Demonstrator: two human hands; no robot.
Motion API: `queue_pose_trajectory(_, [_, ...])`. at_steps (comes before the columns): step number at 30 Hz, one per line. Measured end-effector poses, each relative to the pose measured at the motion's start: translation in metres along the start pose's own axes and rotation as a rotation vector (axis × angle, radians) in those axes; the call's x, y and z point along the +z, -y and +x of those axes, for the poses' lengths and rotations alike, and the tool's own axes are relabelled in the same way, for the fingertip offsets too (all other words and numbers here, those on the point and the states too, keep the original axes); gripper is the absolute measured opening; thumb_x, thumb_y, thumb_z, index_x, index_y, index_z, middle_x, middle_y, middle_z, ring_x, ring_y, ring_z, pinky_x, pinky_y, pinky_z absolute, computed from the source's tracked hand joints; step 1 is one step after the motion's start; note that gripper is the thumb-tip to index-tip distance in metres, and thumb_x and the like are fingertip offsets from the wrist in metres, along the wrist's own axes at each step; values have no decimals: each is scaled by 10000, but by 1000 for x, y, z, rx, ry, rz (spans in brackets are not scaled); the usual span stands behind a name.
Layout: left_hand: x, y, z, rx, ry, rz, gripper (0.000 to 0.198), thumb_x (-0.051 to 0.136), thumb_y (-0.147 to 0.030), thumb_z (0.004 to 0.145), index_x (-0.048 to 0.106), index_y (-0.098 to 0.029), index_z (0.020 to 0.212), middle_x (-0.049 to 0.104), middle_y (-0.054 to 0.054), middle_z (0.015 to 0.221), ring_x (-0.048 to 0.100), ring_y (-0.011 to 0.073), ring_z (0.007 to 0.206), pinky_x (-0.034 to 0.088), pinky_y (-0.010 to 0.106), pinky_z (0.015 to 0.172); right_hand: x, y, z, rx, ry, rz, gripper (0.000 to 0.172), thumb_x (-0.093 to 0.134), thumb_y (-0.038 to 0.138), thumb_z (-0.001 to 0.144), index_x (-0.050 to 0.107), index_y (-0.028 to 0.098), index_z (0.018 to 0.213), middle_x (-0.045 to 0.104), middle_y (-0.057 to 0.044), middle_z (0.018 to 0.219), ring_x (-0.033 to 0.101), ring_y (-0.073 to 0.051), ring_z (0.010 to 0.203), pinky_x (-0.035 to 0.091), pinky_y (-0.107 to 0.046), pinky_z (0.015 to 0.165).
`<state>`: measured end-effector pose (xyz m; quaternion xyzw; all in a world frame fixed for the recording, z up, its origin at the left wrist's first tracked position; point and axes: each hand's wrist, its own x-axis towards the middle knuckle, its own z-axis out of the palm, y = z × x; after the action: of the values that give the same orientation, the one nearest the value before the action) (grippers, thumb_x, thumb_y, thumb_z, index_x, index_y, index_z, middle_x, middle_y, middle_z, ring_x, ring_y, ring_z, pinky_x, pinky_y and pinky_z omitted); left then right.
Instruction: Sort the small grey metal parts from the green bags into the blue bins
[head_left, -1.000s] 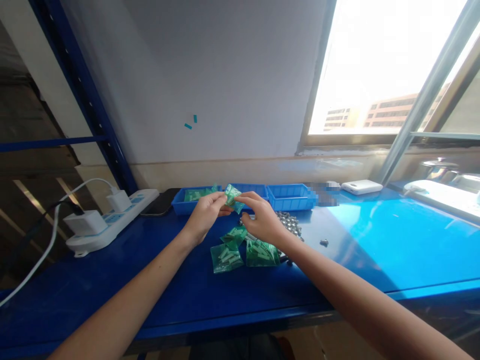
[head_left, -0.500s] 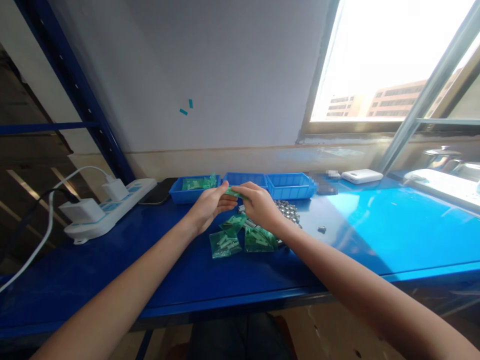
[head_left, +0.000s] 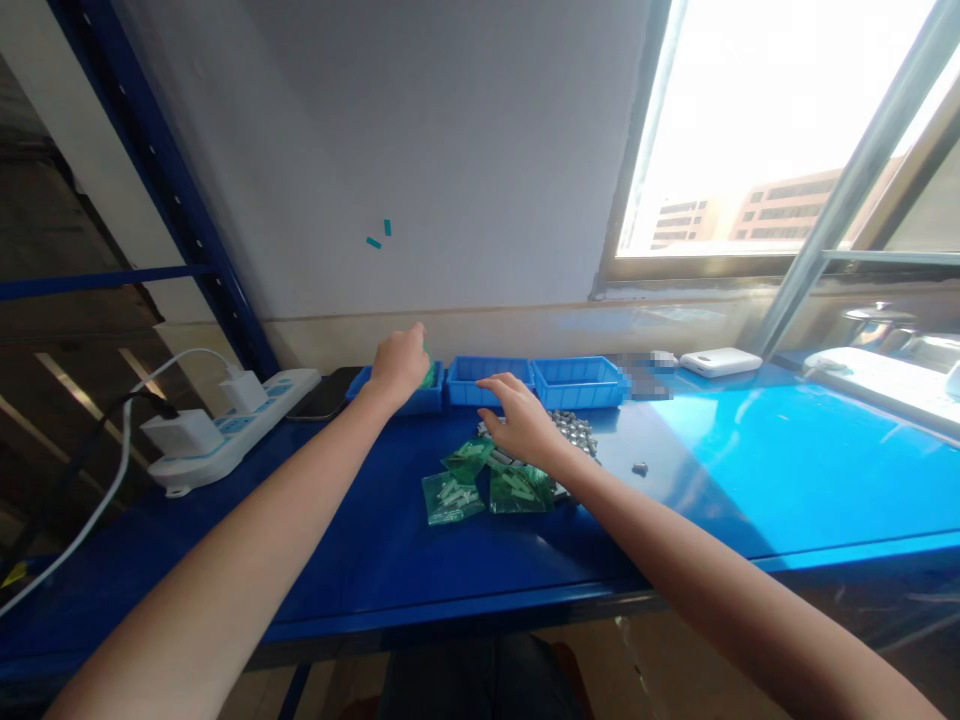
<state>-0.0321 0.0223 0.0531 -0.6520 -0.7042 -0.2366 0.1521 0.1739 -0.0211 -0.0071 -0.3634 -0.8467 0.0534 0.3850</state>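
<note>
My left hand [head_left: 401, 367] is closed over the left blue bin [head_left: 420, 402], pinching a small green plastic bag [head_left: 428, 374] that shows only partly past the fingers. My right hand [head_left: 519, 418] holds nothing; its thumb and fingers are apart, in front of the middle blue bin [head_left: 471, 393]. Below it lie green bags with small pale pieces inside: one at the front left [head_left: 453, 498], one at the front right [head_left: 520, 490] and one behind them [head_left: 468, 459]. A pile of small metal parts [head_left: 576, 432] is partly hidden by my right hand and forearm.
A third blue bin [head_left: 577, 385] stands at the right of the row. A single metal part [head_left: 640, 468] lies apart. On the left are a white power strip [head_left: 255, 420] with plugs and a dark phone [head_left: 324, 393]; a white box-shaped device [head_left: 721, 362] sits back right.
My hands have separated. The left moved up and away with the green bag to the left bin; the right let go of it and its fingers spread.
</note>
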Motion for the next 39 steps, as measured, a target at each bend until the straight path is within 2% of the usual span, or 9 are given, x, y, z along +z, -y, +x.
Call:
queue_pose_trajectory(6, [23, -8, -21, 174, 27, 125, 294, 448, -124, 830, 644, -137, 1048, 664, 159, 1036, 570, 314, 1056, 465, 394, 858, 3, 1, -2, -26, -10, -13, 341, 588, 200, 840, 602, 124, 1172, 554, -133, 1101, 525, -252, 1073, 444, -378, 959])
queue_pose_trajectory(11, [30, -1, 0, 3, 230, 36, 270, 583, -182, 755, 696, -216, 997, 687, 119, 983, 581, 319, 1024, 464, 404, 840, -2, 2, -1, 5, 43, -61, 324, 572, 261, 867, 611, 148, 1168, 563, -120, 1084, 517, -252, 1052, 426, -378, 940])
queue_pose_trajectory(15, [32, 4, 6, -53, 292, 4, 310, 616, -248, 751, 676, -250, 1055, 686, 118, 1003, 577, 346, 1040, 434, 473, 874, -14, 1, 0, 15, 258, -101, 362, 549, 314, 888, 608, 135, 1197, 617, -122, 1052, 519, -267, 1056, 401, -402, 946])
queue_pose_trajectory(18, [30, 3, -18, -30, 172, -64, 372, 546, -370, 834, 593, -253, 1184, 638, 132, 1141, 491, 363, 1167, 405, 520, 915, -24, 3, -2, -44, 488, -109, 483, 596, 431, 849, 582, 179, 1261, 600, -128, 1157, 476, -309, 1144, 396, -457, 952])
queue_pose_trajectory(21, [26, 3, -52, 103, -145, -136, 342, 483, -379, 879, 579, -239, 1176, 562, 114, 1257, 434, 321, 1222, 375, 465, 979, -27, 7, -5, -95, 624, -104, 562, 635, 545, 790, 589, 242, 1261, 555, -121, 1251, 445, -345, 1192, 387, -519, 958])
queue_pose_trajectory(25, [17, 0, -73, 128, -246, -273, 266, 458, -354, 891, 636, -209, 1026, 643, 91, 1099, 531, 257, 1093, 375, 357, 978, -20, 12, -6, -90, 559, -140, 416, 671, 449, 802, 652, 240, 1161, 585, -116, 1195, 474, -334, 1166, 401, -501, 945])
queue_pose_trajectory(29, [18, -9, -75, 210, 15, -457, 300, 418, -387, 903, 659, -208, 912, 683, 35, 749, 618, 199, 738, 442, 284, 731, -17, 11, -7, -120, 562, -130, 425, 716, 435, 764, 663, 251, 1143, 608, -112, 1167, 491, -329, 1132, 421, -471, 901])
queue_pose_trajectory(34, [25, -17, -79, 360, 190, -532, 309, 441, -406, 882, 687, -219, 888, 693, 30, 748, 625, 201, 708, 415, 273, 651, -14, 8, -5, -185, 456, -124, 188, 644, 291, 830, 708, 233, 997, 670, -83, 1062, 545, -276, 1067, 413, -390, 864])
queue_pose_trajectory(39, [20, -15, -75, 155, 265, -927, 598, 269, -607, 908, 684, -177, 915, 661, 51, 710, 613, 190, 683, 436, 273, 633, -10, 5, 2, -74, 163, 69, 215, 493, 215, 896, 689, 172, 818, 673, -24, 750, 585, -153, 733, 397, -253, 692])
